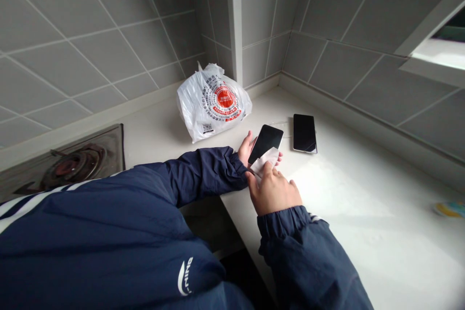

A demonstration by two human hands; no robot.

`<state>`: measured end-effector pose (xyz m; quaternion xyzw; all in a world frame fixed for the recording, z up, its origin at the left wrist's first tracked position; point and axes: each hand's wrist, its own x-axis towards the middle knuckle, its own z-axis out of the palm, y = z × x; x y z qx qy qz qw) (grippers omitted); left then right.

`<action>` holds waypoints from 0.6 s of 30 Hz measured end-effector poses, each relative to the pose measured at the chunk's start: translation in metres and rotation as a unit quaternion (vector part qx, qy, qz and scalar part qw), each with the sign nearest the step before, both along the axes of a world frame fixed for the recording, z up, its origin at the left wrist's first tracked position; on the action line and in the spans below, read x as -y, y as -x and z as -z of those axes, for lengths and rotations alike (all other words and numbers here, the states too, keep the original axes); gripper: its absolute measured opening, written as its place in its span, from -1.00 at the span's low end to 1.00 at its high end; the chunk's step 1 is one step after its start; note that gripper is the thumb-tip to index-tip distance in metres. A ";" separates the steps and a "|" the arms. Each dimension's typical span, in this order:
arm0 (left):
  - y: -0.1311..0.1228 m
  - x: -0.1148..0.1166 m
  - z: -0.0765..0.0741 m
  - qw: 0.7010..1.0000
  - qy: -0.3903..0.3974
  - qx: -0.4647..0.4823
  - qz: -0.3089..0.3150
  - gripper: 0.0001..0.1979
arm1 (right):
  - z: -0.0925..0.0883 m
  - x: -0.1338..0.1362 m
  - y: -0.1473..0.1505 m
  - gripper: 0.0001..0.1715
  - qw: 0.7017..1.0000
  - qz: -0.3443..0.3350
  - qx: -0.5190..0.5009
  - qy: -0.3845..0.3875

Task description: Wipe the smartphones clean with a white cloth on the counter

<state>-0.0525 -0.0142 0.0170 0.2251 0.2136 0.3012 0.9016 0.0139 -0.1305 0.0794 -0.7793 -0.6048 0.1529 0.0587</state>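
My left hand [245, 148] is closed around a black-screened smartphone [268, 140], holding it tilted above the white counter, thumb along one edge and fingertips showing at the other. My right hand [275, 191] presses a pale cloth with a zigzag edge [268, 159] onto the lower part of the screen. The cloth covers that end of the phone, and some right fingertips are hidden. To the right, a second dark-screened phone [304, 133] lies face up on the counter. Between the two phones lies a thin, clear item [285, 128], too faint to name.
A white plastic bag with a red round print [214, 101] stands by the tiled wall. A gas stove [90, 160] is at the left. The white counter [348, 193] meets tiled walls at the corner. Something yellow and blue [450, 209] lies at the right edge.
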 end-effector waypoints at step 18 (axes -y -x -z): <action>0.001 -0.005 0.002 0.994 0.002 -0.075 0.085 0.01 | 0.009 -0.004 0.009 -0.30 0.987 -0.057 -0.138 -0.053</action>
